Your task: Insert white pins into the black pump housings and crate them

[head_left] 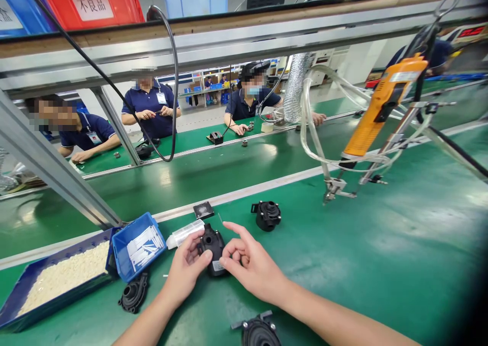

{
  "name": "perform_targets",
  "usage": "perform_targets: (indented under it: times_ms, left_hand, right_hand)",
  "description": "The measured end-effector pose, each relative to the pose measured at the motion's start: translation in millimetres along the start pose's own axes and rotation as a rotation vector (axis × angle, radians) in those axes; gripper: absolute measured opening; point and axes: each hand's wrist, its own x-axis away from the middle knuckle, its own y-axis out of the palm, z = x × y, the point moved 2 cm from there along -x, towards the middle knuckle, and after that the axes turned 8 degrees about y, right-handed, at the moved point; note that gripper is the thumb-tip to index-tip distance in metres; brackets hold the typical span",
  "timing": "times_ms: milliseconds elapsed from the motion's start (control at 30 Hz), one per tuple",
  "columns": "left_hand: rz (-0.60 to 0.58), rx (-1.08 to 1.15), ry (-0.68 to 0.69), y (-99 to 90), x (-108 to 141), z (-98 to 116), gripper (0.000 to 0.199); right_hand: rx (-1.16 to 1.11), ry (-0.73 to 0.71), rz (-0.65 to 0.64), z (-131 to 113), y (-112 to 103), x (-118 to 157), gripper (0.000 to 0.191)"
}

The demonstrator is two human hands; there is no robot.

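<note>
My left hand (186, 264) is closed around the left side of a black plastic pump housing (212, 243), which has a round port on top and a small pale label low on its face. On its right edge rest the thumb and curled fingers of my right hand (249, 264), whose index finger points up and away. Near that fingertip is a thin light pin (220, 217); whether the finger touches it is unclear. Just behind my left hand lie a clear plastic box (185, 233) and a flat black square part (203, 210).
More black pump parts lie at the right (268, 215), left (133, 292) and front (261, 332). A blue bin (118, 257) holds white sticks; a longer blue tray (57, 305) holds cream pieces. An orange screwdriver (385, 107) hangs at right. Several people sit or stand beyond the frame.
</note>
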Motion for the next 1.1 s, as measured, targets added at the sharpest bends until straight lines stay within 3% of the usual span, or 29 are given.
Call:
perform_targets:
  times_ms: [233,600,667,800,833,867,933,1033,1100]
  left_hand:
    - [0.005,-0.002,-0.003,-0.6,0,-1,0.071]
    - [-0.013,-0.008,-0.008,-0.3,0,-3,0.073]
    - [-0.013,-0.003,-0.004,-0.7,0,-3,0.072]
    - [0.002,0.009,-0.014,-2.1,-1,-5,0.069]
    - [0.004,0.014,-0.015,-2.4,-1,-5,0.068]
    - [0.002,0.017,-0.015,-2.6,0,-5,0.068]
    - [-0.006,0.022,-0.01,-2.6,0,-5,0.067]
    - [-0.009,0.0,0.008,-1.6,2,-5,0.069]
    - [-0.007,-0.025,0.027,0.6,6,-6,0.067]
  right_hand:
    - [-0.082,0.043,-0.023,1,1,-1,0.071]
    - [0.139,-0.08,0.022,1,-1,1,0.066]
    - [0.276,-0.185,0.031,2,-2,1,0.068]
    - [0.735,-0.68,0.071,1,-9,3,0.066]
    - [0.831,-0.742,0.098,1,-12,2,0.067]
    - [0.893,-0.737,0.126,0,-17,1,0.07]
    - [0.898,-0.545,0.152,0,-27,-5,0.083]
    - [0.753,-0.174,0.06,1,-32,-10,0.101]
    - [0.677,-0.053,0.007,1,-25,-10,0.107]
